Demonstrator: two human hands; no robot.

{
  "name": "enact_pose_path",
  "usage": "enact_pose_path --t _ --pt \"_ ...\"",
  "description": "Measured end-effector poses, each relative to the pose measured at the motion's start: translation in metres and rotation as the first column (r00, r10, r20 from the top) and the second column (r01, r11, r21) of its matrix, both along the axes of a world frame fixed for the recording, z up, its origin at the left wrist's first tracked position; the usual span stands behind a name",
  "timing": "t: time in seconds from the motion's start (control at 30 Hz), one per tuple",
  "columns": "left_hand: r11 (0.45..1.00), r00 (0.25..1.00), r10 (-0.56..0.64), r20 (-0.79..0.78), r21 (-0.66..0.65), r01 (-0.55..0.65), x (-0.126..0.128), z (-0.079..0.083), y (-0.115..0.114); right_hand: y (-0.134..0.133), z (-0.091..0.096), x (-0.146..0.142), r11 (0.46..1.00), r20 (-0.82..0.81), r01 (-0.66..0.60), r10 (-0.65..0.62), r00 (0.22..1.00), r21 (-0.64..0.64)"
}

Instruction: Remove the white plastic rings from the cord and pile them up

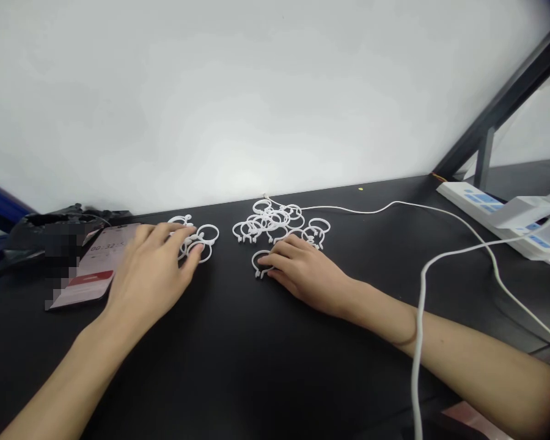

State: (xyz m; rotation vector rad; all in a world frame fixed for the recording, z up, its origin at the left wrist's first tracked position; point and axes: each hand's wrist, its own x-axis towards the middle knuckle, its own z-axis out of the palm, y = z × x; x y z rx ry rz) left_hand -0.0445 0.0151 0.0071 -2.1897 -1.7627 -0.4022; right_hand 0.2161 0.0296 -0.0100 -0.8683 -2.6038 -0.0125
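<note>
White rings (pixel 269 217): heaped just beyond the right hand (pixel 305 267).
Single ring (pixel 253 263): at that hand's fingertips; whether they pinch it, I cannot tell.
Left hand (pixel 149 269): thumb and fingers apart, at a smaller ring cluster (pixel 208 242).
Phone (pixel 98 263): just left of the left hand.

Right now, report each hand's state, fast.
Left hand: open, over a cluster of thin white rings.
Right hand: curled at one thin white knob-ended ring; whether it grips cannot be told.
</note>
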Motion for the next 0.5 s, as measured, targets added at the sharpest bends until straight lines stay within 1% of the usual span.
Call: enact_pose_path --t 0.07,0.1,0.17,0.2,0.27,0.37,0.5 --pt "0.99 0.987 -0.142 0.074 0.007 0.142 0.009 -0.006 -0.003 -0.002 0.0 0.0 1.0 0.01 -0.011 0.011 1.0 -0.022" --pt "0.976 0.972 -0.214 0.098 -0.007 0.216 0.015 -0.009 -0.006 -0.002 0.001 -0.001 0.999 0.009 -0.023 0.023 1.0 -0.036" --pt "0.937 0.936 -0.331 0.122 -0.072 0.341 0.025 -0.014 -0.012 -0.005 0.001 -0.001 0.995 -0.025 -0.056 0.055 0.998 -0.079" --pt "0.918 0.92 -0.368 0.134 -0.106 0.383 0.029 -0.016 -0.016 -0.007 0.002 -0.001 0.991 -0.062 -0.079 0.072 0.995 -0.109" --pt "0.89 0.899 -0.406 0.167 -0.153 0.43 0.035 -0.018 -0.022 -0.011 0.004 -0.002 0.976 -0.181 -0.124 0.091 0.979 -0.181" --pt "0.882 0.886 -0.403 0.228 -0.163 0.443 0.038 -0.018 -0.025 -0.018 0.008 -0.003 0.945 -0.356 -0.163 0.054 0.933 -0.282" --pt "0.885 0.875 -0.399 0.273 -0.134 0.445 0.038 -0.018 -0.026 -0.024 0.013 -0.006 0.906 -0.461 -0.174 -0.025 0.887 -0.385"
